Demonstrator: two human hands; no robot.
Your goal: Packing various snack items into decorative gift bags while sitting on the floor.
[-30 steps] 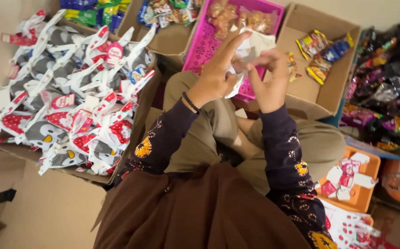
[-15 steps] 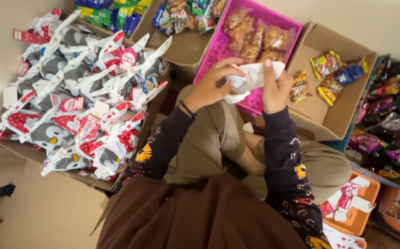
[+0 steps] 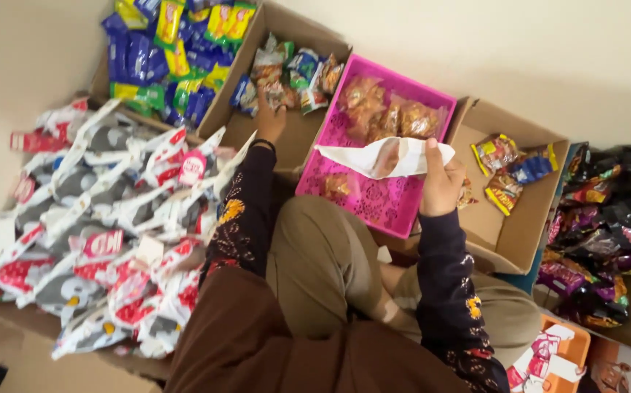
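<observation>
Above the pink perforated tray point(image 3: 392, 207), the right hand point(image 3: 440, 183) holds a white paper bag point(image 3: 381, 158) up off the floor, its grip pinching the bag's right end between thumb and fingers; the thumb lies along the paper near the rim. The bag's long axis runs roughly level from left to right across the view, its flat pointed end aimed left toward the cardboard box of mixed snacks point(image 3: 286, 80), and the end by the hand looks like the mouth, though I cannot tell for sure. A brownish shape shows through the thin paper, so something seems already inside. Held this way, level and close over the tray, the bag probably stays within easy reach of every box while the other hand fetches. The left hand point(image 3: 270, 122) is stretched out into the box of mixed snacks, its fingers down among the small packets; whether its grip has closed on one I cannot tell, since the packets hide the fingertips. The boxes sit in an arc round the seated person's knees, likely so each sort can be reached without shifting: blue and yellow packets point(image 3: 166, 51) far left, orange snack bags point(image 3: 392, 113) in the pink tray, a brown box with a few packets point(image 3: 508, 171) to the right, dark purple wrappers point(image 3: 596, 225) beyond it. A heap of red, white and grey filled bags point(image 3: 104, 233) lies at the left side.
</observation>
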